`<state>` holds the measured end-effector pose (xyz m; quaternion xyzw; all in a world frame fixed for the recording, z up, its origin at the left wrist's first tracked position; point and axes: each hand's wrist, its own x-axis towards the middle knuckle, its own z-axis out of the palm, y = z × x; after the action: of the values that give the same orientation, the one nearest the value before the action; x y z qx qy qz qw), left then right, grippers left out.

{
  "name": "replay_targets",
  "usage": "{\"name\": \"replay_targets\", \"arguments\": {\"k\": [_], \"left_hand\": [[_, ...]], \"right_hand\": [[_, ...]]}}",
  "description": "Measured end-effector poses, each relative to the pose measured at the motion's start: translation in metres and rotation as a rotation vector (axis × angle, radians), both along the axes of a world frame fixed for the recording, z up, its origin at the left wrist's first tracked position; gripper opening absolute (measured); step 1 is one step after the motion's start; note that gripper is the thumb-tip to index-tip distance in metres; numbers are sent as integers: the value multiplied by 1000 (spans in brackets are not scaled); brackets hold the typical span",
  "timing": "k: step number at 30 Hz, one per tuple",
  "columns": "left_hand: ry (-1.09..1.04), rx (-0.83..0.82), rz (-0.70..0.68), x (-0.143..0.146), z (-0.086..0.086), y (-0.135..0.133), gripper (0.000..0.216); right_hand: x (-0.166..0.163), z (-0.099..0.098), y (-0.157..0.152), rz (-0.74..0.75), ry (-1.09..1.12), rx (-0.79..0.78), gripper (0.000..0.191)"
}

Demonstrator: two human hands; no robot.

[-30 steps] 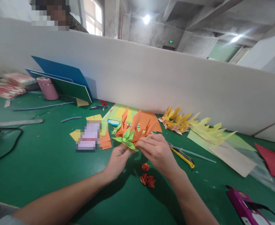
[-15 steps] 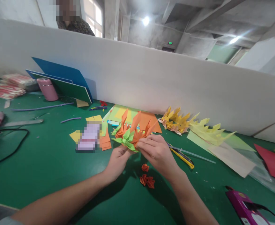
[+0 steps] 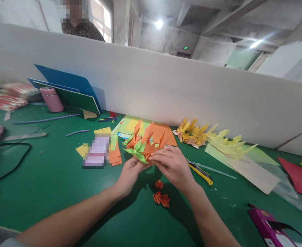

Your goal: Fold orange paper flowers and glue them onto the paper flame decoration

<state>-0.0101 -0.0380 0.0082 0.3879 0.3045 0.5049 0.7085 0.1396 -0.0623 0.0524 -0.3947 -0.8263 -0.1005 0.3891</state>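
Observation:
Between my two hands, above the green table, is an orange folded-paper crown (image 3: 150, 131) with pointed tips and green folded leaves (image 3: 138, 150) on its front left. My left hand (image 3: 129, 174) pinches its lower edge from below. With fingers pressed together, my right hand (image 3: 172, 164) grips the crown's right side. Its fingertips partly cover what they hold. Below the hands lie small orange folded-paper pieces (image 3: 161, 199), with a single one (image 3: 159, 184) just above them.
A yellow box cutter (image 3: 201, 175) lies right of my hands. Behind it stand a yellow-orange paper crown (image 3: 192, 132) and a pale yellow one (image 3: 229, 142). A phone (image 3: 96, 151) rests on paper squares at left; a purple device (image 3: 268, 226) sits front right. A person (image 3: 82, 30) is beyond the partition.
The green leaves in front have tilted slightly, and the crown has shifted a little in my hands. Both hands keep their hold, nearly in place.

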Motion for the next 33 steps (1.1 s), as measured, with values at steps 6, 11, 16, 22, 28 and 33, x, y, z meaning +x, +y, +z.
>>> {"name": "replay_targets", "arguments": {"k": [6,11,16,22,28,33], "left_hand": [[-89,-28,77,-5,-1,3,26],[-143,-30,123,-6,-3,5,36],[-154,-27,111,-5,-2,7,32],[-233,-76,172,-5,-2,7,19],[-196,57,123,-4,8,1,39],[-218,39,111,-4,6,4,47]], "right_hand": [[36,-6,-15,-261,161,-5,14],[75,-30,-29,-638,258,-373,39],[84,-44,-34,-827,252,-600,38],[80,-53,-29,-805,205,-808,35],[77,-56,-25,-780,186,-835,27],[72,-53,-22,-807,196,-845,20]]}}
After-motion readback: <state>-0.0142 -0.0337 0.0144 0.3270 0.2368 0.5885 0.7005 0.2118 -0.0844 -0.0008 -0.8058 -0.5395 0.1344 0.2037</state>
